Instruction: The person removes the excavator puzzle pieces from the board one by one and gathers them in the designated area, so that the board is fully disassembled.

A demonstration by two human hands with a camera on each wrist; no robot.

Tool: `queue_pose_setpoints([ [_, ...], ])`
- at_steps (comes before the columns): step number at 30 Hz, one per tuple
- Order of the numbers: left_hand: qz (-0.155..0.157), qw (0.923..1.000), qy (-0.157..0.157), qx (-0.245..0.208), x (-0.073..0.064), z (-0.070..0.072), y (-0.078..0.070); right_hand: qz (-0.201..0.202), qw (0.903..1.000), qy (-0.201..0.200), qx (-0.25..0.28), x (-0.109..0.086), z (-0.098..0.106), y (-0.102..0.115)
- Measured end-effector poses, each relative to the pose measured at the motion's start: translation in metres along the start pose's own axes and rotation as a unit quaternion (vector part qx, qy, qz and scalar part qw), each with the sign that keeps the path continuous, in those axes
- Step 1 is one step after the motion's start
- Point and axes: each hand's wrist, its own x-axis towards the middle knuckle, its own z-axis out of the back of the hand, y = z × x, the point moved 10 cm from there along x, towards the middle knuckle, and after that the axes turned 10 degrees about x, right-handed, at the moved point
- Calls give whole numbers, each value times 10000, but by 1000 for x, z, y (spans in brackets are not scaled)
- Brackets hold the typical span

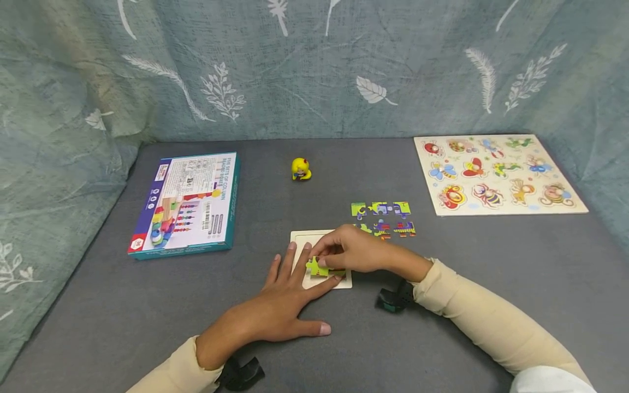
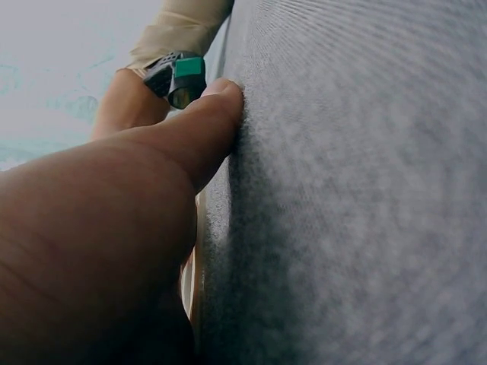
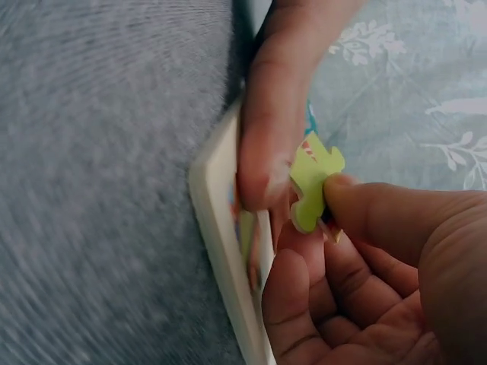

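The right hand (image 1: 361, 248) pinches a yellow-green jigsaw piece (image 1: 318, 268) between thumb and fingers, just over a pale wooden puzzle tray (image 1: 301, 236). In the right wrist view the piece (image 3: 310, 186) is tilted up off the tray (image 3: 217, 171), where some coloured pieces lie partly hidden. With fingers spread and straight, the left hand (image 1: 280, 308) rests on the tray's near left part, its thumb out over the table. More jigsaw pieces (image 1: 380, 208) lie in two rows beyond the right hand. In the left wrist view the left hand (image 2: 99, 213) hides most of the tray.
A boxed toy set (image 1: 196, 202) lies at the left. A small yellow figurine (image 1: 301, 169) stands at the back middle. An insect picture board (image 1: 501, 174) lies at the back right. A leaf-patterned curtain (image 1: 314, 71) hangs behind the grey table (image 1: 393, 349).
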Motion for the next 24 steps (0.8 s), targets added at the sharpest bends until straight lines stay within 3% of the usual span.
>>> queue_pose_setpoints([
  [8,40,9999,131,-70,0,-3,1,-79,9999,-101,-111,-5,9,-4],
  [24,62,10000,-16,54,-2,-1,1,-263,9987,-377,-229,-26,31,-2],
])
